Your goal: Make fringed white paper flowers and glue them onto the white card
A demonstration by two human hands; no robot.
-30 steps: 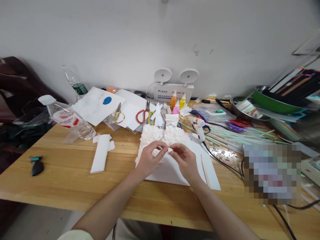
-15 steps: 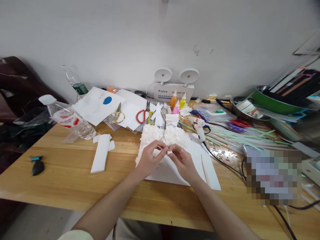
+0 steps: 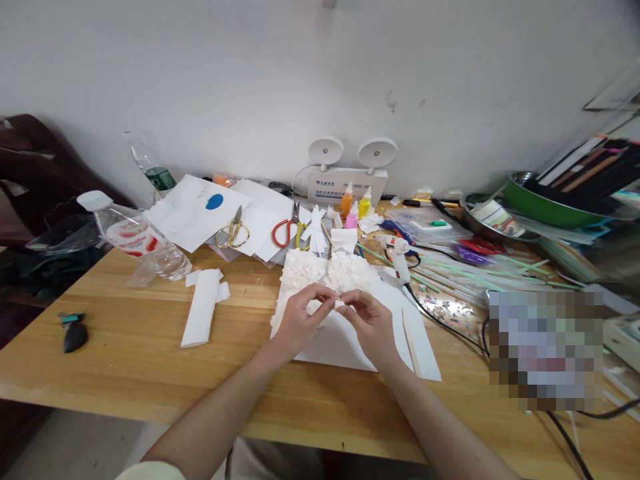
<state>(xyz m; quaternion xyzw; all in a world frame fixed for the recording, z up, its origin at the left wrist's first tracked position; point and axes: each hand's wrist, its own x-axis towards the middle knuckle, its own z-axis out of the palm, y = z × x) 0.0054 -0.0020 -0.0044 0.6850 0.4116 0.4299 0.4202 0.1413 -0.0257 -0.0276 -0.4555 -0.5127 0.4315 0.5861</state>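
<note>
- We see the wooden table [image 3: 125, 373], which is cut off at both sides; on it lies the white sheet [image 3: 335, 353].
- Ruffled white paper [image 3: 305, 263] covers the far left part of the sheet; the hands hide some of it.
- To the right of the sheet, one pixelated object [image 3: 550, 353] we cannot make out.
- The left hand [image 3: 303, 319] and the right hand [image 3: 369, 321] meet above the sheet, their fingertips pressed together.
- Left of the sheet lies a folded white paper [image 3: 201, 310].
- Near the sheet's far right corner is a glue gun [image 3: 399, 257].
- Above the sheet, both hands pinch a small white piece [image 3: 339, 303], mostly covered by fingers; its shape we cannot tell.
</note>
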